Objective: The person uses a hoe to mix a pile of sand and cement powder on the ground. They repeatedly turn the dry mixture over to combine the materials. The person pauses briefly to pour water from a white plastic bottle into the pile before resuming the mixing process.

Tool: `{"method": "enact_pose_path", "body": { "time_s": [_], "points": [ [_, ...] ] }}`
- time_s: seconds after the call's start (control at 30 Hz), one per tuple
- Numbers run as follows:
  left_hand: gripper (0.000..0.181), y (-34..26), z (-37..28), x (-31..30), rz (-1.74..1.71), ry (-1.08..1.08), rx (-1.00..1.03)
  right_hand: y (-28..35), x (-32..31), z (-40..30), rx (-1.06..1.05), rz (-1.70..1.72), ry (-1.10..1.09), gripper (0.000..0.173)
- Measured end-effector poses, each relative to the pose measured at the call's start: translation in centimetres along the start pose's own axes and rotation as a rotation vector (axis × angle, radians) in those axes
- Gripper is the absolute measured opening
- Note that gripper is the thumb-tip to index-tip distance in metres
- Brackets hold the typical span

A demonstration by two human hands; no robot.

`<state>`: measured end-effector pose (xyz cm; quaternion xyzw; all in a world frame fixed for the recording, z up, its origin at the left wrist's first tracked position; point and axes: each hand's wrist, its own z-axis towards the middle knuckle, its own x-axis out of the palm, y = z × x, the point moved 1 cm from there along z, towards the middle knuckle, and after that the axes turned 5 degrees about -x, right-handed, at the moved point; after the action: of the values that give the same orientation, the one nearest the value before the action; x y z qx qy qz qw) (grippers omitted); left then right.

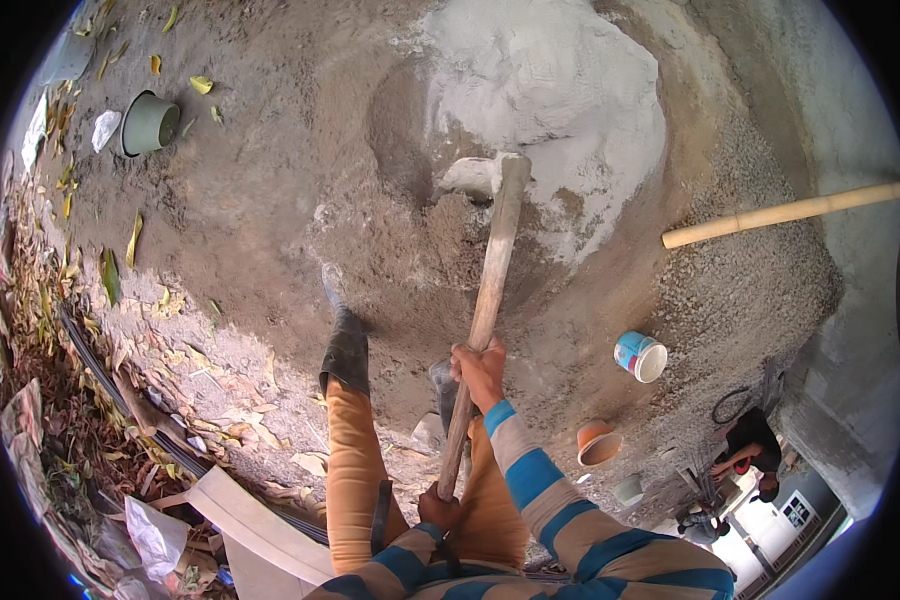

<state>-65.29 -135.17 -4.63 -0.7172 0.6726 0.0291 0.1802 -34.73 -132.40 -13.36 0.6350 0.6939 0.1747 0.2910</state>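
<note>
A hoe with a long wooden handle (487,296) slants up the middle of the view. My right hand (480,373) grips it around mid-length, while my left hand (439,507) is closed around its butt end near my thighs. The hoe's powder-coated blade (469,175) rests at the edge of a heap of pale grey cement powder (555,82). Below the blade lies darker brown sand (450,232), partly mixed with the powder. How deep the blade sits is hard to tell. My dark boots (346,349) stand on the ground at the near side.
A bamboo pole (784,214) juts over a gravel pile (750,277) at right. A paint bucket (641,357) and an orange bucket (598,442) stand nearer. At left lie a grey-green bucket (150,124), dry leaves and black pipes (109,382). Another person (750,454) crouches at lower right.
</note>
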Motion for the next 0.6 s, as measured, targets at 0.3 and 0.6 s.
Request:
{"method": "enact_pose_path", "body": {
  "time_s": [0.3,0.6],
  "points": [
    [0.03,-25.8,15.8,-3.9,-0.127,0.04,0.38,27.0,7.7,12.6,-0.627,-0.162,0.033,0.01],
    [0.03,-26.7,18.9,-5.6,-0.322,0.144,0.171,18.4,14.6,26.4,-0.285,-0.428,0.042,0.01]
  ]
}}
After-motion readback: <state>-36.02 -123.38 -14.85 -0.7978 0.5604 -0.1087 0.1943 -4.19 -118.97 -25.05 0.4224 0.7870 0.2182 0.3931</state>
